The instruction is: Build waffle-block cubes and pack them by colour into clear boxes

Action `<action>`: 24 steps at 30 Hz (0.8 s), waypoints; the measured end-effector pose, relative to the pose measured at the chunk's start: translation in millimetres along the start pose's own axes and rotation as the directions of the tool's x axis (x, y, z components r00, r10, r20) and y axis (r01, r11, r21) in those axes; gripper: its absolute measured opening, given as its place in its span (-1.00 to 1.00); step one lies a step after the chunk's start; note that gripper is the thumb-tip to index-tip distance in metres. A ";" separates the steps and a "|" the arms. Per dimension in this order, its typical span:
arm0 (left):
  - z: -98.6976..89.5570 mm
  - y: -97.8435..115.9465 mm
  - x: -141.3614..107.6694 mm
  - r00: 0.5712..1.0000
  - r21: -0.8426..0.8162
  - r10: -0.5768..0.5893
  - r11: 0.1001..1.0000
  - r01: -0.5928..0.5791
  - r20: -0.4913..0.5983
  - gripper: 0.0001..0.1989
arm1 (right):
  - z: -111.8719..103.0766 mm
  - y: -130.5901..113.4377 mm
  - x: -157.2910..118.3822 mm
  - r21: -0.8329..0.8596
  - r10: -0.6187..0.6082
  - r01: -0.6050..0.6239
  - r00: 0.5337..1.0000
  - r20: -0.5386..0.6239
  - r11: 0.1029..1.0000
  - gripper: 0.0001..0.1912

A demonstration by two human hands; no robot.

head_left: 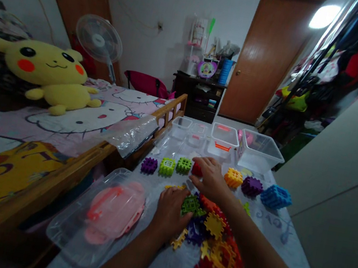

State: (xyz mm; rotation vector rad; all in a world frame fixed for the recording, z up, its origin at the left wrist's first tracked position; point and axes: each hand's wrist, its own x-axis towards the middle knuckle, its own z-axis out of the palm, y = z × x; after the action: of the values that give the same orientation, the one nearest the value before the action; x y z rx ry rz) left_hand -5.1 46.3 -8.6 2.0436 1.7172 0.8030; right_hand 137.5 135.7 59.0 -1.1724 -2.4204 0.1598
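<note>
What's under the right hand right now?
The right hand sits over a red plastic puzzle piece, showing only its edge; the rest, and anything beneath the palm, is hidden.

Nothing legible in view. Blue cursive lettering (270,225) on the pale table covering (294,265) is too blurred to read.

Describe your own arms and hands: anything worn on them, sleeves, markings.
The left hand and right hand are bare, with no gloves, and no ring or watch shows. The left forearm and right forearm are bare too, with no sleeve in view. No markings show.
</note>
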 end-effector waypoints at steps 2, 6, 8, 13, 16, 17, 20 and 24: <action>-0.9 0.4 0.7 0.999 -0.017 0.014 1.000 -0.014 -0.037 -0.53 | -4.5 2.0 -28.7 0.083 -0.025 0.019 0.998 0.061 0.996 -0.58; -5.8 2.9 1.6 0.993 -0.101 0.055 0.993 -0.066 -0.107 -0.60 | 0.7 1.2 -71.6 0.168 -0.074 0.049 0.986 0.149 0.985 -0.48; -9.5 5.2 1.2 0.992 -0.176 0.056 0.982 -0.076 -0.114 -0.64 | 7.2 -0.3 -80.9 0.206 -0.078 0.050 0.988 0.133 0.977 -0.53; -17.1 5.8 1.0 0.988 -0.329 -0.038 0.944 -0.014 -0.152 -0.75 | 16.1 3.2 -85.3 0.227 0.119 -0.126 0.992 0.046 0.966 -0.77; -18.0 0.1 3.6 0.971 -0.296 -0.100 0.955 0.032 -0.216 -0.71 | 15.1 9.2 -87.4 0.266 0.281 -0.281 0.959 0.036 0.922 -0.66; -17.6 -1.9 4.5 0.971 -0.263 -0.102 0.964 0.043 -0.216 -0.71 | 15.1 11.4 -88.4 0.279 0.319 -0.317 0.947 0.040 0.906 -0.63; -14.7 -5.4 5.5 0.988 -0.109 -0.058 0.993 0.043 -0.140 -0.67 | 18.7 18.2 -91.0 0.248 0.379 -0.375 0.925 0.032 0.893 -0.70; -11.3 -4.5 1.5 0.998 0.097 -0.042 0.994 0.046 -0.041 -0.64 | 25.8 24.5 -94.1 0.059 0.320 -0.317 0.946 -0.048 0.947 -0.76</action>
State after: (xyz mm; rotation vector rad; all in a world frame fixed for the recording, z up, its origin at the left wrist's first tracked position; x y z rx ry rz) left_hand -15.5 47.7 -2.2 2.0577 1.8505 0.7642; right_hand 194.7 81.1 -3.1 -1.5180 -2.1500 0.2806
